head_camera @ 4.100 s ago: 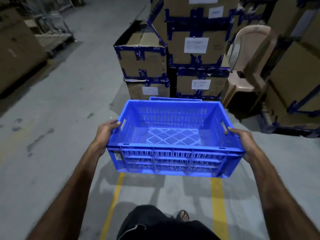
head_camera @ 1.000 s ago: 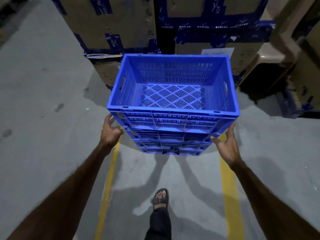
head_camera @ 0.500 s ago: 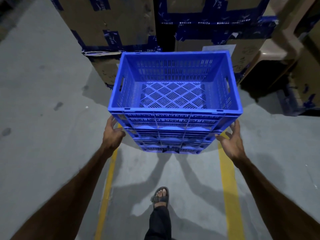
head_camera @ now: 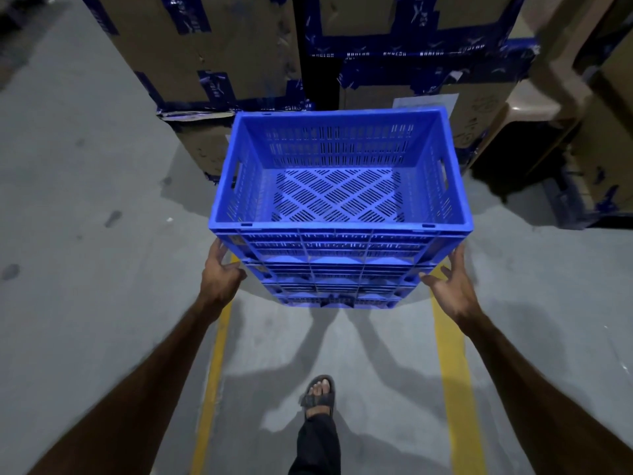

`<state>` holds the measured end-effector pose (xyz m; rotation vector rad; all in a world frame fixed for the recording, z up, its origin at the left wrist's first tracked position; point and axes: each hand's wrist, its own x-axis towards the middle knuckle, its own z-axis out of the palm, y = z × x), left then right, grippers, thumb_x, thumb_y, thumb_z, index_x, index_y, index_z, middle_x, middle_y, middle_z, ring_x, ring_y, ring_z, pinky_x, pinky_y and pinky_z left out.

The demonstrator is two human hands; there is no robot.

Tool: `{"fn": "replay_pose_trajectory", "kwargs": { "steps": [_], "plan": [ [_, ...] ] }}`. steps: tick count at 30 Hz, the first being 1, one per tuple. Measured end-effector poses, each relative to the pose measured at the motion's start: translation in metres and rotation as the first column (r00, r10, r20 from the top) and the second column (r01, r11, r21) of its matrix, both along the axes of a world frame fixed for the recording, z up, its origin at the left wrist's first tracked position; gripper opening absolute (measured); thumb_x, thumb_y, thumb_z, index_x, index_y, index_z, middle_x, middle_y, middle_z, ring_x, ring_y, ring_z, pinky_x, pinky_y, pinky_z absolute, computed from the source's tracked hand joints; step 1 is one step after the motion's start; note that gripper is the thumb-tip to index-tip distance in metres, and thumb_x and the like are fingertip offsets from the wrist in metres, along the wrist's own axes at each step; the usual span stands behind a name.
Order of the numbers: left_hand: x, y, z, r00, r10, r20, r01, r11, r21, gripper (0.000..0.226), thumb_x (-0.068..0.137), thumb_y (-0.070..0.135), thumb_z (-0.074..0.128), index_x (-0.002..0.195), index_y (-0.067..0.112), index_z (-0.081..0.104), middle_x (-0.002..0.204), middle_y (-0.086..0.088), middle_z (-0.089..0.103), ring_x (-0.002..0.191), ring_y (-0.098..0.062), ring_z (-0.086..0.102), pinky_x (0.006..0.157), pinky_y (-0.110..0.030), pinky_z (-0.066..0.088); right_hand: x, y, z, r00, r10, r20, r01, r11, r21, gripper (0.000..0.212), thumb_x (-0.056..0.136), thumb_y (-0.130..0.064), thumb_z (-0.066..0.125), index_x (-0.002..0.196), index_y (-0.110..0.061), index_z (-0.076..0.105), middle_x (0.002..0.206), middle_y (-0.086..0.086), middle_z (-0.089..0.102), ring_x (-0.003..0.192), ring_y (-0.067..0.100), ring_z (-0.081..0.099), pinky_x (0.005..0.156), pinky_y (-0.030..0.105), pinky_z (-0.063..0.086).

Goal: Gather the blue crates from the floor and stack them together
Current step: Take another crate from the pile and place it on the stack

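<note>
A stack of blue slotted crates stands on the grey floor in front of me. The top crate (head_camera: 339,228) is empty and sits squarely on the lower crates (head_camera: 337,286). My left hand (head_camera: 221,274) rests against the stack's near left corner, below the top crate's rim, fingers relaxed. My right hand (head_camera: 452,286) is at the near right corner with its fingers spread and straight, at most lightly touching the side. Neither hand grips a crate.
Tall cardboard boxes with blue tape (head_camera: 212,46) stand right behind the stack. A beige plastic chair (head_camera: 534,97) is at the back right. Two yellow floor lines (head_camera: 212,371) run towards me on either side of my sandalled foot (head_camera: 318,395).
Four seconds ago both hands carried a crate by its handles in the air; it now sits on top of the stack. Over the last second the hands stayed low at its sides.
</note>
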<state>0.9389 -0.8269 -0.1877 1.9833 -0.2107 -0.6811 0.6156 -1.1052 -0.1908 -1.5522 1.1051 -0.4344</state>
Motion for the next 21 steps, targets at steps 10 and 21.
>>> {"fn": "replay_pose_trajectory", "kwargs": {
  "steps": [10,21],
  "plan": [
    [-0.006,-0.001,0.002,1.000,0.016,-0.001,-0.016,0.998,0.058,0.099,0.079,-0.017,0.058,0.162,0.028,0.028,0.165,-0.003,0.038,0.084,-0.003,0.069,0.083,-0.047,0.057,-0.003,-0.007,0.004,0.998,0.028,-0.053,-0.027,1.000,0.010,0.106,0.081,-0.031,0.084,0.154,-0.059,0.012,0.162,-0.017,0.031,0.150,0.033,0.033,0.117,0.055,0.035],
    [-0.048,0.018,0.015,0.996,-0.040,0.079,0.023,0.980,0.199,0.093,0.087,0.000,0.072,0.164,0.019,0.025,0.167,-0.007,0.033,0.132,-0.031,0.056,0.101,-0.042,0.050,-0.037,0.023,-0.012,0.981,0.046,-0.189,-0.033,0.997,0.072,0.105,0.091,-0.020,0.077,0.166,-0.026,0.004,0.172,-0.002,0.017,0.154,0.027,0.029,0.121,0.051,0.033]
  ]
}}
